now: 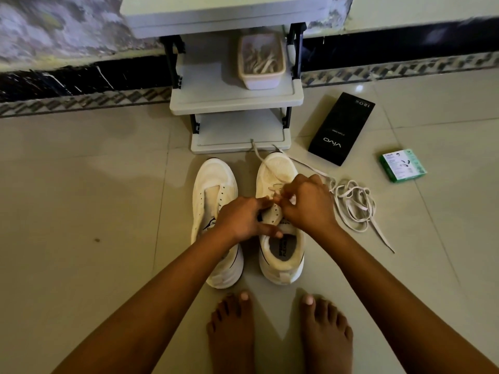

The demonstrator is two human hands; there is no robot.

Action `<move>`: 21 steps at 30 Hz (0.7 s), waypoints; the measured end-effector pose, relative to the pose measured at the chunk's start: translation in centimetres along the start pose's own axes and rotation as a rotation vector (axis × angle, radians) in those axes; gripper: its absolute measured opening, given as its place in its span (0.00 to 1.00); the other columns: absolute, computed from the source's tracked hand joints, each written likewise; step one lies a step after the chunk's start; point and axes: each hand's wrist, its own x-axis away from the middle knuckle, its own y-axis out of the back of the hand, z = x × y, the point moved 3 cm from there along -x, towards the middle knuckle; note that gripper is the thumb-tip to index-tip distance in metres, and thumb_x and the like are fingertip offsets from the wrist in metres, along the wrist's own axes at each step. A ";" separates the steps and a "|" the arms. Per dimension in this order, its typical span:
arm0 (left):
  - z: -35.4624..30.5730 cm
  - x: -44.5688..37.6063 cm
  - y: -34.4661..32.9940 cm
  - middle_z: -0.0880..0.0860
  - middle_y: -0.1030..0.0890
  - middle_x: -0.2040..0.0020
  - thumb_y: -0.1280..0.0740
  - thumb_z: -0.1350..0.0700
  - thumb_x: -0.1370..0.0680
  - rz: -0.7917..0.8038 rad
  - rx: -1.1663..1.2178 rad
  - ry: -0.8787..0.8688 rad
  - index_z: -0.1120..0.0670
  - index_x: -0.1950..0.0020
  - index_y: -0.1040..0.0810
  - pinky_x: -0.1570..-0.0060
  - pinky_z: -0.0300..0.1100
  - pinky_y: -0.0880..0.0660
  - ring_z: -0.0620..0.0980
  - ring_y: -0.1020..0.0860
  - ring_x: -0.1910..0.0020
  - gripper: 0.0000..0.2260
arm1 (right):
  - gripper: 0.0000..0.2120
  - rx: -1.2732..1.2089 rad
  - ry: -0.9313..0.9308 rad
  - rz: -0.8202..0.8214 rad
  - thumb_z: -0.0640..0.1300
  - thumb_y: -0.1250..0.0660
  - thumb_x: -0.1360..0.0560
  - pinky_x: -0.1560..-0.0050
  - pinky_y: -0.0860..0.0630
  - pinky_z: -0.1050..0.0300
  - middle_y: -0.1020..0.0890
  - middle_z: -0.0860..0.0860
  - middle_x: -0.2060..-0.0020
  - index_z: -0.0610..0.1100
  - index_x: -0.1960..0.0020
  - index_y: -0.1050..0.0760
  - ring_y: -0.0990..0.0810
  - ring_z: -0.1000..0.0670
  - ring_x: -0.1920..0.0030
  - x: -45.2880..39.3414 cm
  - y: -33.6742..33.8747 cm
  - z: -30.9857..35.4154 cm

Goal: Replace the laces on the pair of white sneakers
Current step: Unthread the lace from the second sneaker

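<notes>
On the tiled floor the left sneaker (213, 211) stands unlaced with bare eyelets, light and soft-sided, so it likely needs pinning at the collar or tongue while threading. The left hand (243, 220) grips the tongue of the right sneaker (280, 238) beside it, and the right hand (307, 203) pinches the lace end (275, 197) at the eyelets. The loose lace (351, 203), limp and flat, trails right; best held by its stiff tip.

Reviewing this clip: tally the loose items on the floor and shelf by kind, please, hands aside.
White sneakers: 2, left sneaker and right sneaker
Loose laces on floor: 1 bundle
Boxes: 2, black box and green box
Tubs of laces: 1, tub on shelf unit
Total: 6
</notes>
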 end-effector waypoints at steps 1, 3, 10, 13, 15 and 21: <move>0.0 0.0 0.0 0.51 0.19 0.42 0.26 0.39 0.35 -0.003 0.006 0.004 0.45 0.32 0.28 0.47 0.47 0.25 0.52 0.22 0.45 0.33 | 0.10 -0.150 -0.027 0.013 0.49 0.34 0.24 0.51 0.37 0.58 0.22 0.49 0.48 0.46 0.48 0.19 0.31 0.47 0.42 -0.3 0.1 0.3; 0.1 0.0 -0.1 0.51 0.19 0.43 0.26 0.39 0.35 -0.007 0.024 0.010 0.45 0.34 0.27 0.47 0.50 0.25 0.52 0.22 0.45 0.31 | 0.10 -0.310 -0.043 0.020 0.49 0.35 0.24 0.51 0.35 0.57 0.22 0.49 0.50 0.46 0.48 0.18 0.31 0.49 0.43 -0.3 0.3 1.0; 0.3 0.0 -0.3 0.50 0.19 0.42 0.26 0.38 0.36 -0.021 0.034 0.000 0.46 0.35 0.25 0.46 0.48 0.25 0.51 0.22 0.44 0.31 | 0.15 0.153 -0.025 0.098 0.52 0.39 0.24 0.43 0.34 0.53 0.25 0.47 0.41 0.54 0.39 0.24 0.31 0.45 0.39 0.7 -0.6 -1.0; 0.3 0.0 -0.2 0.50 0.20 0.40 0.25 0.39 0.35 -0.027 0.040 -0.016 0.46 0.34 0.26 0.44 0.47 0.26 0.51 0.23 0.41 0.32 | 0.14 0.210 0.023 0.002 0.48 0.41 0.23 0.45 0.34 0.53 0.24 0.47 0.43 0.50 0.42 0.21 0.30 0.46 0.41 0.8 -0.6 -0.5; 0.3 0.0 -0.2 0.50 0.20 0.40 0.26 0.38 0.35 -0.018 0.036 -0.021 0.46 0.33 0.26 0.45 0.47 0.26 0.51 0.23 0.42 0.32 | 0.12 0.211 0.049 -0.001 0.46 0.39 0.24 0.46 0.35 0.53 0.23 0.48 0.44 0.47 0.44 0.21 0.29 0.45 0.42 0.6 -0.6 -0.2; 0.4 -0.2 -0.3 0.50 0.20 0.43 0.27 0.37 0.34 0.000 0.003 0.006 0.44 0.33 0.28 0.51 0.43 0.26 0.52 0.23 0.45 0.31 | 0.07 -0.346 0.017 -0.056 0.44 0.33 0.25 0.43 0.30 0.51 0.23 0.48 0.48 0.44 0.50 0.19 0.28 0.47 0.44 0.1 1.4 1.7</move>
